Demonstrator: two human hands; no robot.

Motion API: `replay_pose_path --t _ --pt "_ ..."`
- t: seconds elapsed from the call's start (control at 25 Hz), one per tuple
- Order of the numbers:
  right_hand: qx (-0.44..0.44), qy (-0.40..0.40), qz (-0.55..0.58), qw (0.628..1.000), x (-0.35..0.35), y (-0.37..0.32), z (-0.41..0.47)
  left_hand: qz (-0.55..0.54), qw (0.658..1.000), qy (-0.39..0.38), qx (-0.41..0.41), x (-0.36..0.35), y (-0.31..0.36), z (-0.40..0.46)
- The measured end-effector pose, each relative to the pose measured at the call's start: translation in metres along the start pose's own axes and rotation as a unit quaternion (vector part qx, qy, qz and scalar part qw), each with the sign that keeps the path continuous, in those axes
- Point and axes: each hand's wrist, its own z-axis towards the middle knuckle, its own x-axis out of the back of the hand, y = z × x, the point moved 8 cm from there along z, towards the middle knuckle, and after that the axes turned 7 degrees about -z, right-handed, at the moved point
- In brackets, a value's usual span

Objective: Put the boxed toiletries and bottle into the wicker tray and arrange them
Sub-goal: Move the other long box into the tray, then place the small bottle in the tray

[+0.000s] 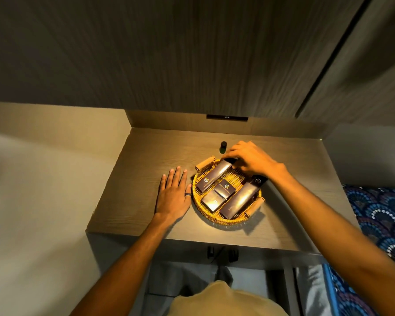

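Observation:
A round wicker tray [197,202] with wooden handles sits on the wooden table [132,192]. Inside it lie several dark boxes with gold logos: a long box [212,176] at the left, two small boxes [225,189] [212,201] in the middle, and another long box [240,200] at the right. My right hand [251,159] is over the tray's far edge, fingers pinching the far end of the left long box. My left hand [173,192] lies flat and open on the table, just left of the tray. A small dark bottle [222,147] stands on the table behind the tray.
The table is set in a wooden niche with a back wall and a raised left side. A bed with a blue patterned cover [383,224] is at the right. A dark handle [222,254] shows under the table's front edge.

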Motion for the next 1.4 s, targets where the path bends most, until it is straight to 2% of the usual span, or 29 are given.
replay_pose_path --t 0.24,0.36,0.44,0.52,0.64,0.76,0.92,1.0,1.12,1.2,1.28,1.4 --pt "0.006 -0.011 0.04 0.999 -0.005 0.004 0.005 -0.004 1.0 0.008 -0.003 0.0 -0.001 0.001" --pt "0.0 0.053 0.12 0.991 0.019 0.015 0.01 -0.006 1.0 0.015 -0.006 0.001 -0.001 0.001" --pt "-0.062 0.075 0.141 0.985 0.032 0.024 0.028 -0.007 1.0 0.014 -0.004 0.001 -0.001 0.001" --pt "-0.126 0.003 0.11 0.986 0.028 0.025 0.048 -0.009 1.0 0.012 -0.002 0.001 -0.001 0.0" --pt "-0.166 -0.119 0.098 0.974 0.01 0.014 0.067 -0.015 1.0 0.01 0.0 0.002 -0.001 0.0" --pt "-0.191 -0.116 0.134 0.965 0.005 0.016 0.072 -0.014 1.0 0.012 0.001 0.003 -0.001 0.0" --pt "-0.243 -0.046 0.219 0.944 0.029 0.034 0.058 -0.013 1.0 0.014 0.001 0.003 -0.003 0.001" --pt "-0.236 -0.015 0.246 0.94 0.047 0.042 0.035 -0.015 1.0 0.019 0.0 0.002 -0.003 0.001" --pt "-0.139 0.034 0.22 0.965 0.068 0.029 -0.011 -0.016 1.0 0.022 -0.003 0.0 -0.003 0.002" --pt "-0.087 0.007 0.174 0.981 0.055 0.012 -0.036 -0.015 1.0 0.023 -0.004 -0.001 -0.003 0.002" --pt "-0.095 -0.038 0.133 0.986 0.029 0.004 -0.048 -0.012 1.0 0.02 -0.002 -0.002 -0.003 0.003" --pt "-0.106 -0.063 0.115 0.986 0.0 -0.006 -0.045 -0.012 1.0 0.014 -0.002 -0.001 -0.002 0.001"
